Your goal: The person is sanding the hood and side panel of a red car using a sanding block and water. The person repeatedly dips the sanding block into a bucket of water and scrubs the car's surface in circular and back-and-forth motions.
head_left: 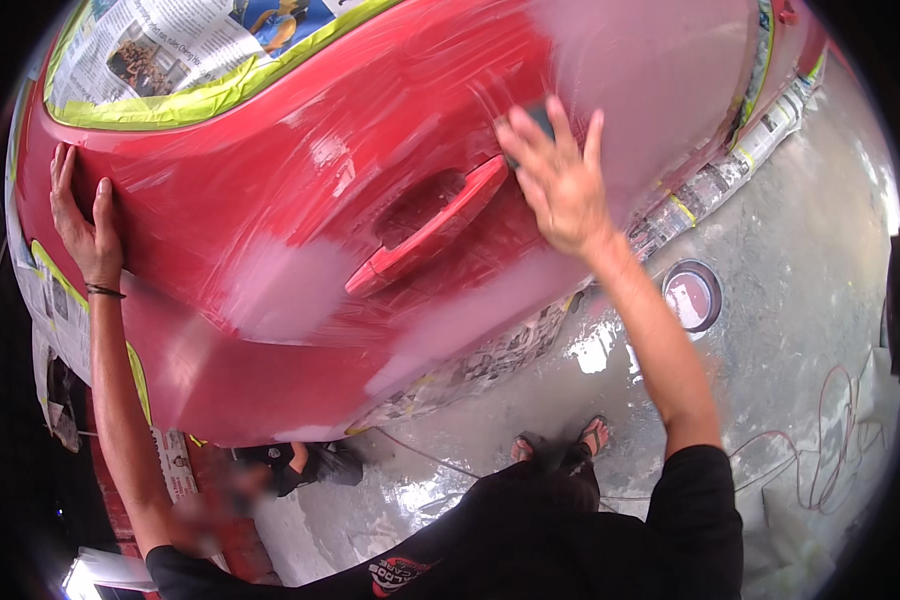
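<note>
A red car door [300, 180] with pale, dull patches and whitish streaks fills the upper part of the view. My right hand [560, 190] presses a dark piece of sandpaper [542, 118] against the panel, fingers spread; most of the sandpaper is hidden under them. Just left of that hand is the red door handle [430, 228], over its recessed cup. My left hand [88, 222] lies on the red bodywork at the far left, fingers stretched out, holding nothing. A dark band circles that wrist.
Newspaper [160, 55] edged with yellow-green tape covers the window; more masks the lower edge. On the wet grey floor [770, 270] stand a bucket of cloudy liquid [692, 297] and a thin hose [798, 450]. Another person [305, 463] is low at the left, beyond the panel's edge.
</note>
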`<control>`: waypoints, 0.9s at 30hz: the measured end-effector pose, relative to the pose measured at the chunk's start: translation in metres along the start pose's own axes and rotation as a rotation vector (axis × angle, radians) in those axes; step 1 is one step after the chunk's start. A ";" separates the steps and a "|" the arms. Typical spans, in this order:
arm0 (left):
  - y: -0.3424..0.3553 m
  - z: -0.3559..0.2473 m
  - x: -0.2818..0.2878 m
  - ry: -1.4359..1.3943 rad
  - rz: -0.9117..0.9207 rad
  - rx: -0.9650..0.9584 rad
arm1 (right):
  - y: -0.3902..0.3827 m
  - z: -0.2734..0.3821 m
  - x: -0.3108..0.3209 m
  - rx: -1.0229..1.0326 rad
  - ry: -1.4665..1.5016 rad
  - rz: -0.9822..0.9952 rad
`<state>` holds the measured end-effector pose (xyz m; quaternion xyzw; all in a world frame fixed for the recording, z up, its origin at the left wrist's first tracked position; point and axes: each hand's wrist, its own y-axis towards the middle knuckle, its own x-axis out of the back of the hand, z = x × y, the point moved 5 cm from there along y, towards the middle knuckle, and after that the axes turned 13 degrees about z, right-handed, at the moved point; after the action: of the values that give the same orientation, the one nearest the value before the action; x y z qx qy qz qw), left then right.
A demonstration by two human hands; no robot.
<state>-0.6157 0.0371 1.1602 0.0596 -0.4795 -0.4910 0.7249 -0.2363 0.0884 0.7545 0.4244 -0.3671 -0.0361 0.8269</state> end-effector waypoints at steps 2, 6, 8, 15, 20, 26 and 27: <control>0.002 0.000 0.001 0.000 0.004 0.001 | -0.058 -0.005 -0.047 -0.052 0.132 -0.058; 0.007 -0.001 0.001 -0.010 -0.007 -0.018 | -0.038 0.002 -0.013 -0.137 0.030 -0.028; -0.001 -0.001 -0.003 -0.031 -0.008 -0.020 | 0.016 0.004 0.016 -0.135 0.018 -0.089; -0.007 -0.001 0.003 0.082 -0.013 -0.057 | -0.058 0.106 -0.091 -0.424 0.290 -0.097; -0.005 -0.016 0.008 0.099 -0.022 -0.040 | -0.063 0.077 -0.066 -0.442 0.076 0.101; -0.071 -0.205 0.000 -0.959 0.397 -0.023 | -0.101 0.028 -0.004 -0.617 0.649 0.019; -0.093 -0.238 -0.004 -1.316 0.491 -0.060 | -0.123 0.024 0.002 -0.638 0.709 0.010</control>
<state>-0.4972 -0.0990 0.9794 -0.3797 -0.8045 -0.2602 0.3754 -0.2192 -0.0072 0.6749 0.1335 -0.0351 0.0040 0.9904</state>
